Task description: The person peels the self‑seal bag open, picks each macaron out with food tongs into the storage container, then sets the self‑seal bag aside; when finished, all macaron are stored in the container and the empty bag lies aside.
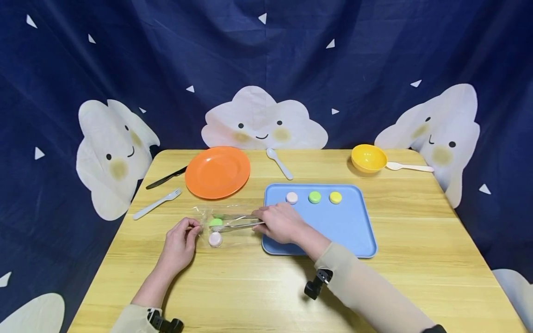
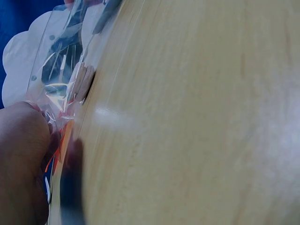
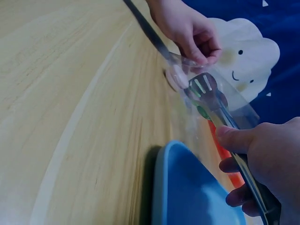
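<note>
A clear plastic bag [image 1: 225, 222] lies on the wooden table, holding a green macaron [image 1: 215, 222] and a pink macaron [image 1: 215, 239]. My left hand [image 1: 180, 243] pinches the bag's left edge. My right hand [image 1: 280, 223] grips metal tongs [image 1: 237, 221] that reach into the bag around the green macaron. In the right wrist view the tongs [image 3: 209, 93] sit inside the bag [image 3: 220, 101] beside the pink macaron [image 3: 176, 76]. On the blue tray [image 1: 345, 226] lie a pink macaron [image 1: 292, 197], a green one [image 1: 314, 197] and a yellow one [image 1: 335, 197].
An orange plate [image 1: 218, 171] stands at the back left, with a black knife [image 1: 165, 178] and a white fork [image 1: 157, 203] beside it. A white spoon [image 1: 279, 163] lies behind the tray. A yellow bowl [image 1: 368, 157] and another white spoon [image 1: 410, 167] sit at the back right.
</note>
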`<action>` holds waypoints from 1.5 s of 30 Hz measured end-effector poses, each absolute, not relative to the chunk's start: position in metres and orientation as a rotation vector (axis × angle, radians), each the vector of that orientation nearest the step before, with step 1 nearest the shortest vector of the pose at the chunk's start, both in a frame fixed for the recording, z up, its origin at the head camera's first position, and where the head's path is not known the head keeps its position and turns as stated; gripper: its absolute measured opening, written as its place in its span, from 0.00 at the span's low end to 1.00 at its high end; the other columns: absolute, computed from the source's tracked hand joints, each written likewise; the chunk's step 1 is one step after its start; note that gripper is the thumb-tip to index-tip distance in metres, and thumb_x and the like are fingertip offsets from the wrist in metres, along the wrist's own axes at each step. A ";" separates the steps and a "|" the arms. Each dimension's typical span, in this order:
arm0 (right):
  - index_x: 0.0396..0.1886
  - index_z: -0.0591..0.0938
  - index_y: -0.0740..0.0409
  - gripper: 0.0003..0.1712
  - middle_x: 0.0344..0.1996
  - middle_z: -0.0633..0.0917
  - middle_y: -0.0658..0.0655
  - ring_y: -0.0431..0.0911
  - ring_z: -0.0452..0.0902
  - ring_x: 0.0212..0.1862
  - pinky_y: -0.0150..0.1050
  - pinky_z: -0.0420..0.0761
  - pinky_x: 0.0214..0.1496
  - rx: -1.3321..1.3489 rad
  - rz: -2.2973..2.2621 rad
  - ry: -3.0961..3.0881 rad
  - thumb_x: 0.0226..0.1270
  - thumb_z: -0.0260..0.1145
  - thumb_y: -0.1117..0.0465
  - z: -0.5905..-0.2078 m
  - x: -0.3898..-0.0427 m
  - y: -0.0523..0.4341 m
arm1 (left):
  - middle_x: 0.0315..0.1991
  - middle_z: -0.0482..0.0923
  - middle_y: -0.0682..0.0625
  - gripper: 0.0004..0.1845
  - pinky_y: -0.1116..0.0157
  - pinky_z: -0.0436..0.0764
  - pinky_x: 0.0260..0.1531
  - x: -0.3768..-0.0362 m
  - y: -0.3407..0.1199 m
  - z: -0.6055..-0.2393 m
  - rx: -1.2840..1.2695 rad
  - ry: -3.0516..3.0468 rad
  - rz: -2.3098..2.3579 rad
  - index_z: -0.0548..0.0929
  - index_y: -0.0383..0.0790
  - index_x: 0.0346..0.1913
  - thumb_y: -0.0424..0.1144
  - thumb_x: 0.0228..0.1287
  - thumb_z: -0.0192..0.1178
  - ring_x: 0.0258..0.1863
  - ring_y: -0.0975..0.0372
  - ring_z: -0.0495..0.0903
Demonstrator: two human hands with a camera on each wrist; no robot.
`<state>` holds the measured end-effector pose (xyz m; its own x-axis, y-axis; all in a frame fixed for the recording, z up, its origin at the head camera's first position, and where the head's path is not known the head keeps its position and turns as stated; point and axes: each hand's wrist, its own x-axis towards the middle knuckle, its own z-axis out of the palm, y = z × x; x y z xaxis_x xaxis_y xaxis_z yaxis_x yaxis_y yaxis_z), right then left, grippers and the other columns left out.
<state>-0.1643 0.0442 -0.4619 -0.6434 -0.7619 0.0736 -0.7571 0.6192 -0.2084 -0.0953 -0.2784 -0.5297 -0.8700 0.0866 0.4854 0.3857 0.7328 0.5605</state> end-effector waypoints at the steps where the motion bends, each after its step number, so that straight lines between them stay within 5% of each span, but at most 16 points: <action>1: 0.51 0.86 0.51 0.17 0.38 0.87 0.47 0.45 0.83 0.34 0.44 0.76 0.31 -1.318 -0.357 2.811 0.78 0.67 0.44 -0.461 -0.163 0.049 | 0.36 0.82 0.50 0.06 0.78 0.76 0.40 -0.095 -0.279 -0.530 -0.360 -2.504 -0.947 0.81 0.35 0.41 0.23 0.71 0.65 0.37 0.60 0.83; 21: 0.57 0.87 0.55 0.22 0.48 0.90 0.51 0.46 0.87 0.38 0.47 0.84 0.35 -1.168 -0.463 3.007 0.72 0.74 0.48 -0.437 -0.136 0.171 | 0.35 0.82 0.50 0.02 0.77 0.75 0.37 -0.094 -0.282 -0.535 -0.353 -2.486 -0.951 0.82 0.34 0.41 0.30 0.75 0.65 0.34 0.61 0.82; 28: 0.54 0.87 0.53 0.19 0.34 0.86 0.45 0.38 0.76 0.28 0.41 0.75 0.26 -1.022 -0.483 3.078 0.71 0.75 0.48 -0.439 -0.122 0.220 | 0.35 0.82 0.50 0.03 0.78 0.75 0.37 -0.095 -0.280 -0.534 -0.355 -2.491 -0.948 0.82 0.34 0.41 0.28 0.73 0.66 0.34 0.61 0.82; 35: 0.56 0.88 0.53 0.21 0.38 0.89 0.46 0.40 0.81 0.29 0.45 0.77 0.27 -0.887 -0.466 3.139 0.69 0.76 0.48 -0.442 -0.107 0.257 | 0.35 0.82 0.49 0.07 0.77 0.74 0.36 -0.095 -0.279 -0.534 -0.356 -2.494 -0.959 0.82 0.33 0.42 0.34 0.78 0.62 0.34 0.61 0.82; 45: 0.57 0.88 0.54 0.23 0.49 0.91 0.55 0.48 0.86 0.33 0.46 0.78 0.25 -0.763 -0.405 3.155 0.69 0.76 0.48 -0.448 -0.096 0.282 | 0.34 0.83 0.50 0.07 0.77 0.74 0.35 -0.097 -0.275 -0.533 -0.344 -2.497 -0.950 0.82 0.35 0.41 0.22 0.68 0.68 0.33 0.61 0.81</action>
<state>-0.0962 0.2825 -0.4482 -0.8833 -0.4318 0.1825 -0.4640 0.8612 -0.2077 -0.0968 -0.2749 -0.5327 -0.8704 0.0727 0.4870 0.3781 0.7324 0.5663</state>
